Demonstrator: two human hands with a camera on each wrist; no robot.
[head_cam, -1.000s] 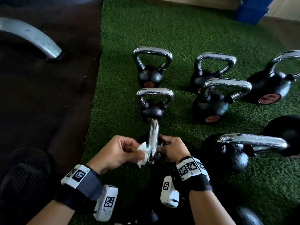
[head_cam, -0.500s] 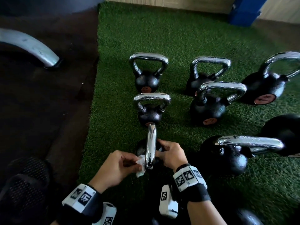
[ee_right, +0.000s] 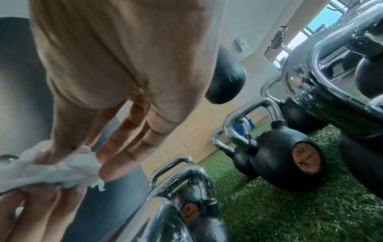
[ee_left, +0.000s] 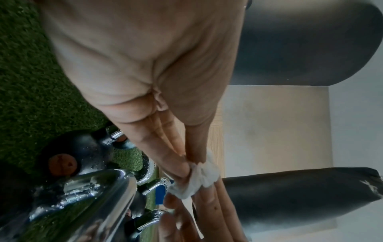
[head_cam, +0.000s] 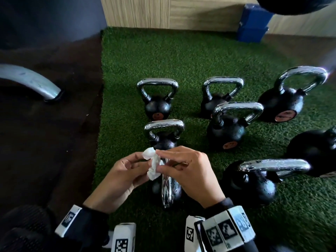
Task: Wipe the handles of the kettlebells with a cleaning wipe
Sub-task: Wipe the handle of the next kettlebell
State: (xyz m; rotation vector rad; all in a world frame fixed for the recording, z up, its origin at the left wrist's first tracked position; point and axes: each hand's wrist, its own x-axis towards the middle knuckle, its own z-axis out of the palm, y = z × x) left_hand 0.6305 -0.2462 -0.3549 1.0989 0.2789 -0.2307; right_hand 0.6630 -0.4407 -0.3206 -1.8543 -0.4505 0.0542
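Note:
A crumpled white wipe [head_cam: 152, 164] is pinched between both hands just above the nearest kettlebell's chrome handle [head_cam: 167, 191], which points toward me. My left hand [head_cam: 136, 166] holds the wipe's left side; its fingertips pinch the wipe [ee_left: 199, 178] in the left wrist view. My right hand [head_cam: 163, 160] grips the wipe from above and the right, thumb and forefinger on the wipe [ee_right: 51, 168]. Neither hand touches the handle [ee_left: 93, 188]. Several more black kettlebells with wet chrome handles stand on the green turf, the closest one [head_cam: 163, 128] straight ahead.
A larger kettlebell [head_cam: 254, 180] stands close on the right, others [head_cam: 231, 124] behind it. Black rubber floor [head_cam: 45, 142] lies to the left with a silver curved machine foot [head_cam: 31, 82]. A blue box [head_cam: 252, 24] and wood-panelled wall are at the back. A dark punching bag [ee_right: 225, 80] hangs overhead.
Both hands have come off the nearest handle and risen above it, meeting on the wipe. The right hand now also holds the wipe. The view has tilted upward.

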